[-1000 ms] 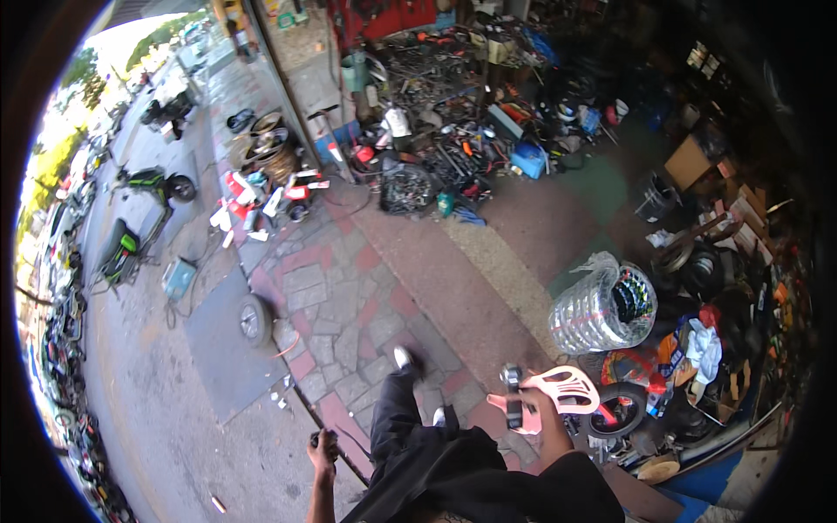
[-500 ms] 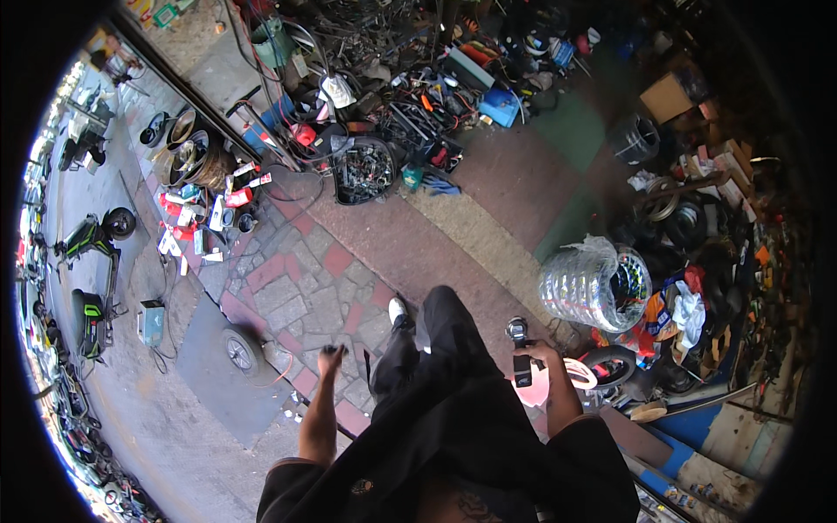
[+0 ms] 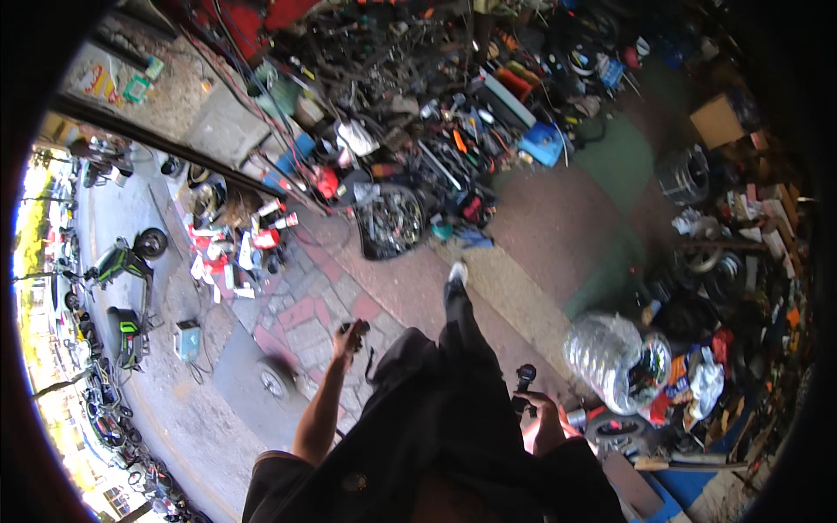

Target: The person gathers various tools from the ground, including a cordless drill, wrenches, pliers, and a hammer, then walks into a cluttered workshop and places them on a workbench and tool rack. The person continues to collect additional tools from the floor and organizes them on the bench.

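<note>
My right hand (image 3: pixel 544 406) is closed round a black hand-held tool (image 3: pixel 525 378) with a round head, held upright at my right side. Its exact kind is unclear. Out over the paving on the left, my left hand (image 3: pixel 350 342) is curled shut. Something small and dark shows at its fingers, too blurred to name. Neither hand touches anything else around. One foot in a white shoe (image 3: pixel 459 273) is stretched forward near a black tray of small metal parts (image 3: pixel 392 222).
Heaped tools and parts (image 3: pixel 445 131) lie ahead. Plastic-wrapped tyres (image 3: pixel 606 359) stand at right, beside piled bags and a loose tyre (image 3: pixel 617 424). A wheel (image 3: pixel 275 380) lies left, near a teal box (image 3: pixel 187 341) and a black-green motorbike (image 3: pixel 124 261). Red and white packages (image 3: pixel 231 248) sit front-left.
I have stepped forward, and the other leg now leads. The tray and heap are closer. My left hand has shifted slightly right and up; the right hand still holds the tool, now lower.
</note>
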Motion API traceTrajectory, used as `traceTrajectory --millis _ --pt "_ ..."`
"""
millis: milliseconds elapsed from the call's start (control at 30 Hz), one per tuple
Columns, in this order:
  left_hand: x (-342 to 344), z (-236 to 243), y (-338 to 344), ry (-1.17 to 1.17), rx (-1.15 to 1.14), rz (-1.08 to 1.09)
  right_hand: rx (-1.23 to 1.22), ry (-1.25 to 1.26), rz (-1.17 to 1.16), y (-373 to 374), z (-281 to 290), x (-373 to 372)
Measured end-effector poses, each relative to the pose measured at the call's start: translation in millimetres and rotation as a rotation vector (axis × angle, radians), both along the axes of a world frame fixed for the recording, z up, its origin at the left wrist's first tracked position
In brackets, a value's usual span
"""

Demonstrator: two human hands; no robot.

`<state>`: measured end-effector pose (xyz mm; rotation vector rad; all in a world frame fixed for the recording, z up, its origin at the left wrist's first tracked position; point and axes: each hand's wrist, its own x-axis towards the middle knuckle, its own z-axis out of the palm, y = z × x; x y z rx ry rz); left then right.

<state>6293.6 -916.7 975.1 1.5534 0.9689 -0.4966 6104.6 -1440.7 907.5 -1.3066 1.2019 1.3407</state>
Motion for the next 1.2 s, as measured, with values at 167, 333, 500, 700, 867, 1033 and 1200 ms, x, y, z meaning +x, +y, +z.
traceTrajectory --millis 167,333,500,700,867,1033,1200 --pt "82.6 5.0 -16.8 -0.01 -0.076 0.049 -0.049 -0.29 0.097 -8.1 -6.0 143.4" --pt "157.3 -2.4 -20.3 -0.004 -0.097 0.038 -0.078 -0.473 0.203 -14.2 21.4 265.7" --pt "223.0 -33.7 -26.1 0.02 -0.142 -0.022 -0.144 -0.61 0.072 3.7 47.1 313.7" --pt "307.8 -105.6 -48.2 0.143 -0.318 0.003 -0.223 -0.617 -0.096 28.9 40.1 330.7" --pt "356.9 -203.7 -86.9 0.19 -0.302 0.02 -0.203 -0.473 -0.11 48.7 -13.1 397.8" --pt "430.3 -335.1 -129.7 0.314 -0.144 -0.295 -0.072 -0.517 -0.365 79.2 -141.9 489.8" --pt "508.8 -496.6 -188.6 0.222 -0.126 -0.44 -0.021 -0.57 -0.458 101.1 -299.8 540.9"
